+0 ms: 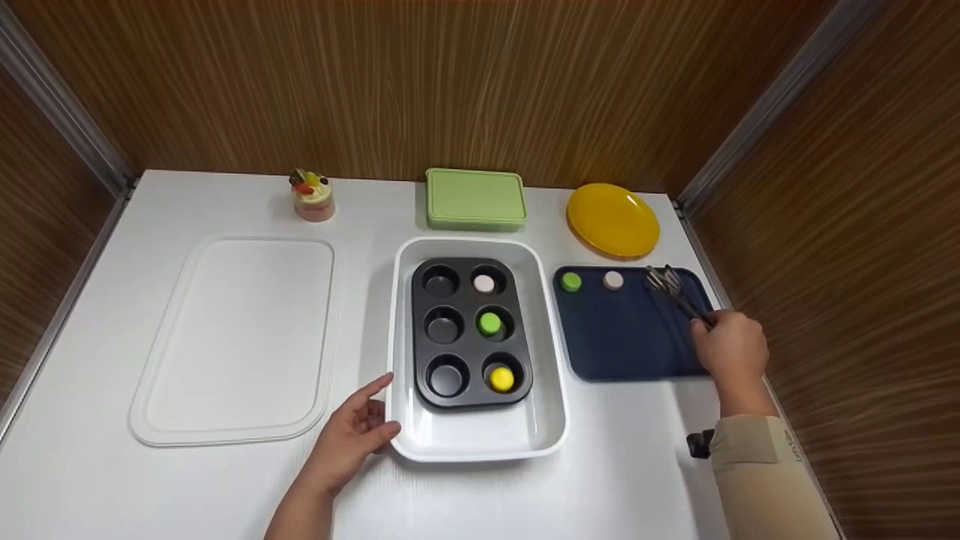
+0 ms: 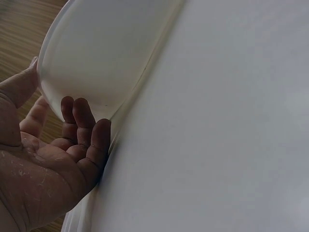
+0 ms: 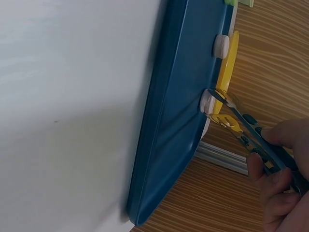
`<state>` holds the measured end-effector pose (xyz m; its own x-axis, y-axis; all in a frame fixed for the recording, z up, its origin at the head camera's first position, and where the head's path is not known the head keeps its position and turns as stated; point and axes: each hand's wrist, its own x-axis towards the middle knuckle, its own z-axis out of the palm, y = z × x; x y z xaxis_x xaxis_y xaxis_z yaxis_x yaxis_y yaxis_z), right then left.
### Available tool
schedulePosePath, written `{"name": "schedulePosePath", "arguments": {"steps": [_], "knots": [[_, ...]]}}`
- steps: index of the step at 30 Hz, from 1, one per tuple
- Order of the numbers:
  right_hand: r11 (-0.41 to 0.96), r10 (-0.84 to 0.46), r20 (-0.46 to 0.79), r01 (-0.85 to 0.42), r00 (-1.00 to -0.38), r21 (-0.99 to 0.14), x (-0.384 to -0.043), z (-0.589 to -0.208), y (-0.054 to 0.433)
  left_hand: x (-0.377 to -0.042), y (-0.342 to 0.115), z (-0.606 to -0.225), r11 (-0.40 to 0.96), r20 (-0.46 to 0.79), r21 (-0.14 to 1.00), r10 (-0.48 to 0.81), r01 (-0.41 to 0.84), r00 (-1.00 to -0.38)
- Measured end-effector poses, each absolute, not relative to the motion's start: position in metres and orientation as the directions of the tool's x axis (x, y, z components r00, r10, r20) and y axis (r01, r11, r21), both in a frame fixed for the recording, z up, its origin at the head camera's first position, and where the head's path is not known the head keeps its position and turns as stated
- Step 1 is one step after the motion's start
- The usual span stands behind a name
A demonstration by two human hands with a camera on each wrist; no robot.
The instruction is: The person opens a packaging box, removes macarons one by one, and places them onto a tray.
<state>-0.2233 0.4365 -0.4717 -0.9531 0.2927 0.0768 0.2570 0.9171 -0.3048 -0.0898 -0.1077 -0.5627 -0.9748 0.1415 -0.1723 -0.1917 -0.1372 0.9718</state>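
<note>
Fingers of the right hand (image 1: 733, 351) grip tongs (image 1: 682, 300), tips beside a pale round piece (image 3: 206, 103) on the blue tray (image 1: 622, 337); left hand (image 1: 345, 442), fingers loosely bent, touches the side of the white tub (image 1: 480, 441).

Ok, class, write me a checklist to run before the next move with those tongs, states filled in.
1. Tongs held in right hand: ok.
2. Tongs at a pale macaron: ok.
3. Grip on it firm: cannot tell.
4. Tongs clear of the other pale macaron: ok.
5. Free cups in muffin tin: ok, left column bare.
6. White tub steadied: cannot tell; left hand touches its rim.
</note>
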Motion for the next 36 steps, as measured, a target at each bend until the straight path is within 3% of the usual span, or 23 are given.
{"name": "schedulePosePath", "arguments": {"steps": [7, 17, 28, 36], "knots": [[0.891, 0.347, 0.070, 0.306, -0.935, -0.334, -0.217, -0.463, 0.439, -0.089, -0.107, -0.562, -0.150, -0.175, 0.969, 0.141, -0.196, -0.974], [0.858, 0.384, 0.221, 0.258, -0.896, -0.444, -0.194, -0.449, 0.420, -0.089, -0.107, -0.562, -0.116, -0.200, 0.970, 0.129, -0.215, -0.971], [0.830, 0.397, 0.386, 0.146, -0.833, -0.538, -0.164, -0.439, 0.382, -0.090, -0.107, -0.561, -0.114, -0.217, 0.966, 0.117, -0.230, -0.969], [0.858, 0.286, 0.532, -0.034, -0.797, -0.512, -0.142, -0.440, 0.352, -0.091, -0.107, -0.561, -0.091, -0.220, 0.969, 0.117, -0.231, -0.968]]}}
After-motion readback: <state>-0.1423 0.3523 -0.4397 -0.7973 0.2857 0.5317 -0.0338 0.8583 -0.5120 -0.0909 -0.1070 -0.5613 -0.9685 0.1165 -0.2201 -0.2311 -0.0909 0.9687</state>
